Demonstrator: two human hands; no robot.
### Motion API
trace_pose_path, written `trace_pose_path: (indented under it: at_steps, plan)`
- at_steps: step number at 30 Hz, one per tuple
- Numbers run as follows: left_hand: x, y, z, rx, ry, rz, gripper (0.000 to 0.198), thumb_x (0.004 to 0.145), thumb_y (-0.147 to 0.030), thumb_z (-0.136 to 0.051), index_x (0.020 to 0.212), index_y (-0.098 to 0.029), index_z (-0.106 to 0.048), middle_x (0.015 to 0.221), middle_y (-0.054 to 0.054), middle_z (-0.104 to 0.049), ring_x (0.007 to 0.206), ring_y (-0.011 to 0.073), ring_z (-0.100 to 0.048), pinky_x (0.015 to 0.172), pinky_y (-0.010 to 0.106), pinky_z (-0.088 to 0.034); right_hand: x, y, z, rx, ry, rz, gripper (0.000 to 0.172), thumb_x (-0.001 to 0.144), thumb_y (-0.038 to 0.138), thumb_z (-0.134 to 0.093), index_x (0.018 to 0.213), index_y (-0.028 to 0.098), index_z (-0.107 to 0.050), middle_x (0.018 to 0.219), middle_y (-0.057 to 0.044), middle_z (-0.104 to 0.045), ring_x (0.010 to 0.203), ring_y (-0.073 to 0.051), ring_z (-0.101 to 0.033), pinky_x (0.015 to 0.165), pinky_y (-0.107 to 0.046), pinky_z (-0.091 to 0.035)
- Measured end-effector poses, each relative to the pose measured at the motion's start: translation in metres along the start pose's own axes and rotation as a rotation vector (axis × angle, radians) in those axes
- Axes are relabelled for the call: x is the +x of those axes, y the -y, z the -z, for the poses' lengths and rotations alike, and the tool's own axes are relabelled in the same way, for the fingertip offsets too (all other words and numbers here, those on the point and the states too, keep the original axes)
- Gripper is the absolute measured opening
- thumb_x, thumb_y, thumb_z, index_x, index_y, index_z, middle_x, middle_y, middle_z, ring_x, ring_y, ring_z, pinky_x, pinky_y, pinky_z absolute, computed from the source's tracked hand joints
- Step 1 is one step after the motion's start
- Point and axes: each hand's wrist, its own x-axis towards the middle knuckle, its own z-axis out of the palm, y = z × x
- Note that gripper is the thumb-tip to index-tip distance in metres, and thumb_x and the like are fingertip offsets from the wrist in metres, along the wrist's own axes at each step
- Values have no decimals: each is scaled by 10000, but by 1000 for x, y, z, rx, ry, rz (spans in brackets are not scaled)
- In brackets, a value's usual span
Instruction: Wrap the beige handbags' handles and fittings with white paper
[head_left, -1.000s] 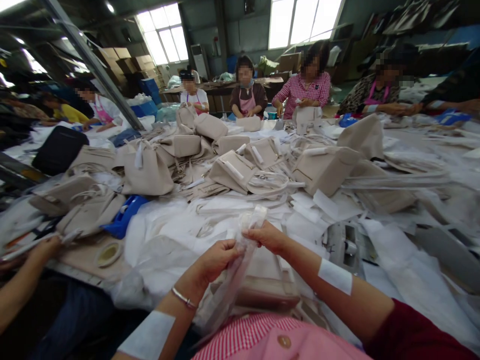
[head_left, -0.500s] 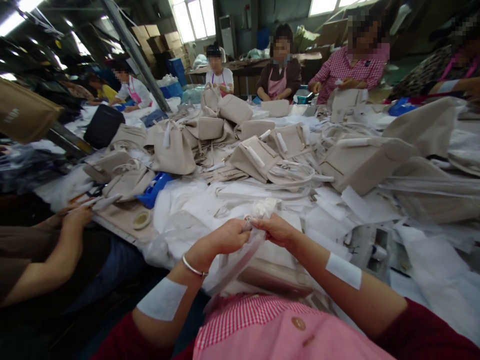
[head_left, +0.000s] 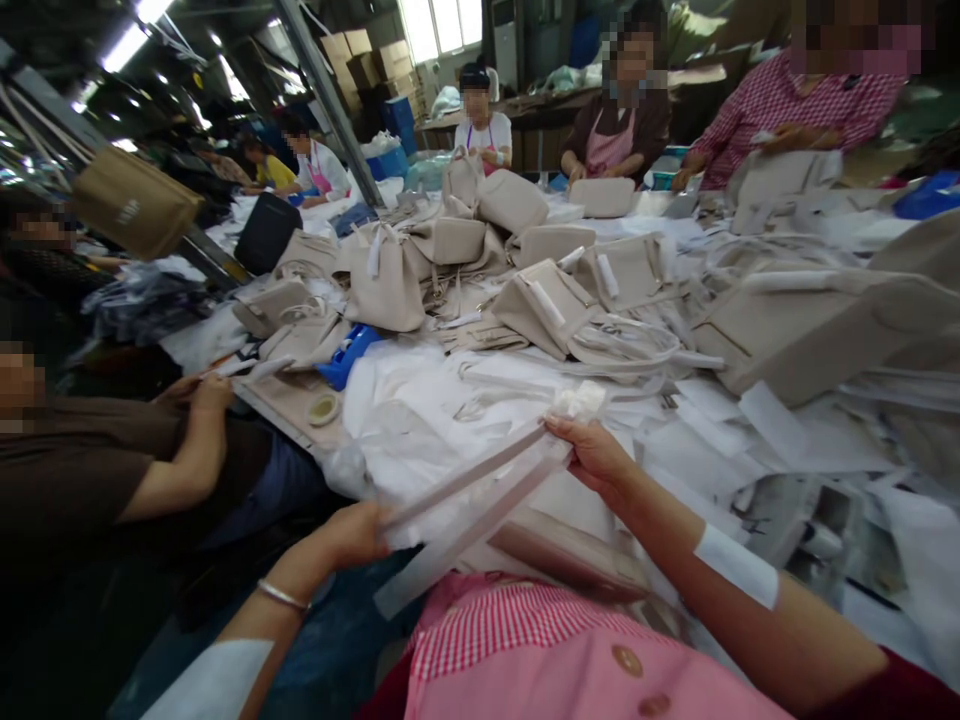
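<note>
A long beige strap (head_left: 472,473) is stretched taut between my two hands, sloping down toward the left. My left hand (head_left: 358,537), slightly blurred, is closed round its lower end. At the upper end my right hand (head_left: 596,455) pinches the strap beside a crumpled white wrapping (head_left: 582,402). From the right hand a translucent whitish strip (head_left: 480,530) hangs down to the left, below the strap. Close to my apron lies a beige bag (head_left: 562,548), partly covered by white sheets and plastic.
Many beige handbags (head_left: 382,280) are heaped across the table. A blue tape dispenser (head_left: 349,355) and a tape roll (head_left: 322,408) lie to the left, beside a co-worker's arm (head_left: 180,450). White sheets (head_left: 780,425) and a grey plastic tray (head_left: 821,530) are at right.
My left hand has moved down and left, away from my right hand, drawing the strap out straight. The view has swung left, and the whitish strip now hangs apart from the strap.
</note>
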Motion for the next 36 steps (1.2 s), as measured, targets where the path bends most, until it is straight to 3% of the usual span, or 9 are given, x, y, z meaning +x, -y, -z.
trace_pose_path:
  at_steps: [3,5,8,10,13,16,19,26,36]
  plan:
    - [-18,28,-14,92,-68,114,348,450,-170,-732,798,-165,-733,887,145,-726,936,432,-641,850,532,-453,1,-13,2,-37,32,-13,315,563,301,-864,793,150,-710,704,-25,-710,598,-152,-620,568,-259,-507]
    - [-18,24,-20,108,-82,114,466,428,-195,-780,892,-183,-742,999,155,-726,1004,443,-628,908,537,-438,1,-20,2,-80,60,-31,329,565,312,-861,806,149,-709,738,-38,-714,614,-161,-619,562,-264,-497]
    - [-2,-17,-19,-55,-174,-106,529,710,-402,-686,1207,-229,-638,1284,105,-626,1188,307,-562,1027,400,-403,-2,-25,-3,-126,77,-55,354,554,321,-862,821,150,-705,777,-52,-713,637,-168,-616,553,-259,-478]
    - [15,-59,-14,-441,-225,-397,543,826,-454,-596,1302,-195,-563,1330,119,-587,1207,263,-548,1013,359,-423,-4,-25,-7,-139,88,-60,364,554,327,-859,830,151,-698,781,-50,-706,641,-164,-610,551,-255,-466]
    - [37,-116,-9,-806,-15,-584,584,775,-525,-662,1211,-137,-624,1181,121,-669,1074,241,-608,925,312,-462,-8,-21,-10,-175,119,-38,337,579,341,-844,790,144,-670,723,-27,-674,591,-135,-570,529,-240,-435]
    - [48,-145,-15,-800,267,-541,500,686,-543,-739,895,-89,-734,820,82,-726,722,192,-640,670,256,-484,-9,-13,-5,-219,120,-2,319,603,341,-831,765,140,-644,656,7,-625,536,-99,-510,494,-218,-386]
    - [48,-154,-23,-779,364,-494,456,681,-530,-742,731,-77,-740,653,67,-697,563,163,-595,566,247,-449,-7,-6,3,-273,90,36,341,603,355,-824,794,142,-639,655,17,-611,520,-91,-486,466,-208,-349]
    - [39,-175,-25,-912,353,-396,385,740,-483,-703,703,-101,-724,667,72,-714,584,162,-617,587,251,-457,-5,-2,7,-372,52,163,297,644,378,-782,704,153,-599,567,38,-534,465,-78,-412,416,-209,-280]
    - [47,-194,-27,-1202,329,-301,389,637,-442,-800,751,-91,-678,657,95,-703,590,174,-653,640,310,-516,-15,-9,3,-392,125,175,274,658,387,-784,674,157,-635,578,23,-577,494,-97,-469,486,-236,-377]
